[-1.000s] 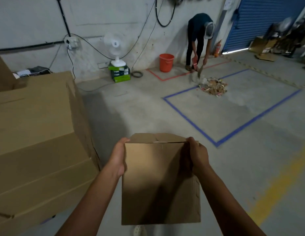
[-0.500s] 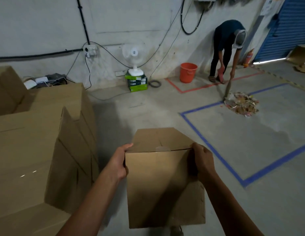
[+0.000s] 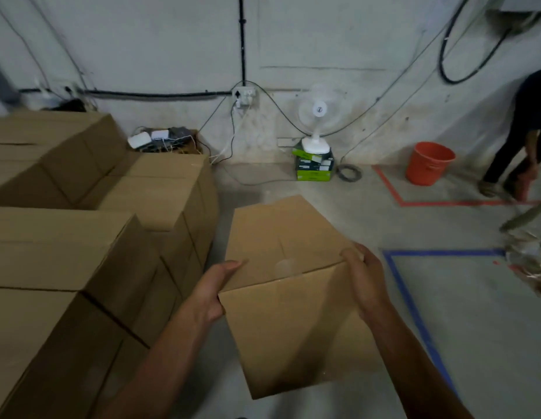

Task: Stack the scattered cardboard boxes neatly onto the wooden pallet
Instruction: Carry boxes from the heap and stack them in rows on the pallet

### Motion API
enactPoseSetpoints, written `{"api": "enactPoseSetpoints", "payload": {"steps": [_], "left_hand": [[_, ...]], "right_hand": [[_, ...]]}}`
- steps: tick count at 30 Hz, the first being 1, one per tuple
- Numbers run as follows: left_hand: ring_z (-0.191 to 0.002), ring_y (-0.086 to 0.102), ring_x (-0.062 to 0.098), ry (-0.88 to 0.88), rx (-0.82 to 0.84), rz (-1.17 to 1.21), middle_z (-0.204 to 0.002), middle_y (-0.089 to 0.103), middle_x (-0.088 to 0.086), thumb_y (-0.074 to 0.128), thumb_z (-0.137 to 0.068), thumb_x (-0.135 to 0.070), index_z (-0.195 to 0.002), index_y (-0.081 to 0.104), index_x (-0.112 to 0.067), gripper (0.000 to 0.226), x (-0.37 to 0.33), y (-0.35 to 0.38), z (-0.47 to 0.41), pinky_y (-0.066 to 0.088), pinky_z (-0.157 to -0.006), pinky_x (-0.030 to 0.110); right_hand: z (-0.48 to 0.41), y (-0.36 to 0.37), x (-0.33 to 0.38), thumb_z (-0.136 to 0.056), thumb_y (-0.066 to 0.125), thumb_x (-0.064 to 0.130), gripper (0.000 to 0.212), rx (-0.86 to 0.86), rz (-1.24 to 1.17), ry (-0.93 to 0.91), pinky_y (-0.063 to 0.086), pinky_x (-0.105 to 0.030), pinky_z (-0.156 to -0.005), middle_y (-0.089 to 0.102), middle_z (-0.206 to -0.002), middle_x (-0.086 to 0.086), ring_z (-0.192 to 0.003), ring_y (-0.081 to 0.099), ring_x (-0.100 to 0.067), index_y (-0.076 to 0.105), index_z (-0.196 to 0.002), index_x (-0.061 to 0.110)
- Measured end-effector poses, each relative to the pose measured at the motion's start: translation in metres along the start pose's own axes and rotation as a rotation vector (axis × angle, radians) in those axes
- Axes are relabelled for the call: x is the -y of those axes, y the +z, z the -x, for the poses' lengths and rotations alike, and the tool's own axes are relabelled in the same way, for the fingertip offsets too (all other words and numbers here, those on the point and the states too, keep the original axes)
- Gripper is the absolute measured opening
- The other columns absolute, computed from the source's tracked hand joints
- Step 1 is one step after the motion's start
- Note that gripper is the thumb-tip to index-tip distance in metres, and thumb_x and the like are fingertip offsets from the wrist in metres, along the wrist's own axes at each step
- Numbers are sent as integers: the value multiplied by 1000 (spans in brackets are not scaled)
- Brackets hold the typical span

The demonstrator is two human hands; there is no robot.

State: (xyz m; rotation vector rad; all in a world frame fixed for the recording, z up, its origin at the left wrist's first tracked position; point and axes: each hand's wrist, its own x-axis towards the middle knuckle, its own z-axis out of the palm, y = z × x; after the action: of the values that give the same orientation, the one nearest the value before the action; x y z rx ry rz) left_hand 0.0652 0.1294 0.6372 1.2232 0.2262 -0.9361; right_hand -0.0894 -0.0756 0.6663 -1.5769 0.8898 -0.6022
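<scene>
Cardboard fills much of the view. One plain cardboard box (image 3: 293,313) is carried in mid-air, low in the middle and clear of the concrete floor (image 3: 293,189). The left hand (image 3: 213,290) grips its upper left edge, thumb lying along the top face, the other fingers hidden behind the side. The right hand (image 3: 364,276) clasps the upper right corner, fingers curled over onto the top. The box is tilted, its closed top face sloping away from the wearer and its front panel turned toward the camera.

To the left, just beside the carried box but apart from it, stand the stacked boxes (image 3: 81,243). These are larger brown cartons packed tightly against one another in several rows, reaching back toward the grey wall (image 3: 172,40). What they rest on is hidden.

Against the wall a white fan (image 3: 319,116) stands on a small pile of green cartons (image 3: 314,169). A coil of cable (image 3: 349,173) lies on the floor beside them, and a socket (image 3: 245,96) is mounted higher up to the left. An orange bucket (image 3: 428,163) sits inside a corner of red tape (image 3: 393,192). Blue tape (image 3: 414,303) marks another area nearer, right of the carried box. At the right edge a person (image 3: 526,131) in dark clothes bends toward the floor, blurred.
</scene>
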Motion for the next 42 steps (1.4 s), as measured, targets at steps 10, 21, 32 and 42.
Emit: {"api": "enactPoseSetpoints", "payload": {"steps": [10, 21, 32, 42], "left_hand": [[-96, 71, 22, 435, -64, 28, -118, 72, 14, 55, -97, -1, -134, 57, -12, 38, -123, 8, -128, 58, -74, 31], [-114, 62, 26, 675, -340, -74, -128, 63, 3, 61, -97, -12, -141, 46, -30, 51, -254, -40, -214, 54, -92, 36], [-113, 63, 19, 748, -811, 33, -128, 63, -4, 56, -100, -8, -147, 39, -39, 59, -274, -67, -252, 58, -85, 37], [-105, 62, 8, 755, -1316, 372, -116, 66, -11, 52, -103, -15, -131, 56, -29, 32, -247, -45, -288, 50, -86, 27]], "right_hand": [[-194, 102, 39, -74, 53, 26, 48, 214, -140, -106, 47, -11, -72, 73, -105, 3, -92, 67, -2, 69, -117, 14], [-379, 269, 109, -98, 58, 21, 35, 844, -38, 176, 51, -52, -79, 74, -109, 15, -103, 64, -20, 60, -118, 50], [-457, 444, 90, -87, 74, 32, 52, 1177, 51, 126, 46, -68, -97, 66, -124, 8, -115, 60, -23, 51, -131, 48], [-479, 517, 57, -90, 74, 21, 74, 1477, 128, 103, 45, -44, -106, 56, -143, 0, -125, 55, -22, 38, -154, 29]]}}
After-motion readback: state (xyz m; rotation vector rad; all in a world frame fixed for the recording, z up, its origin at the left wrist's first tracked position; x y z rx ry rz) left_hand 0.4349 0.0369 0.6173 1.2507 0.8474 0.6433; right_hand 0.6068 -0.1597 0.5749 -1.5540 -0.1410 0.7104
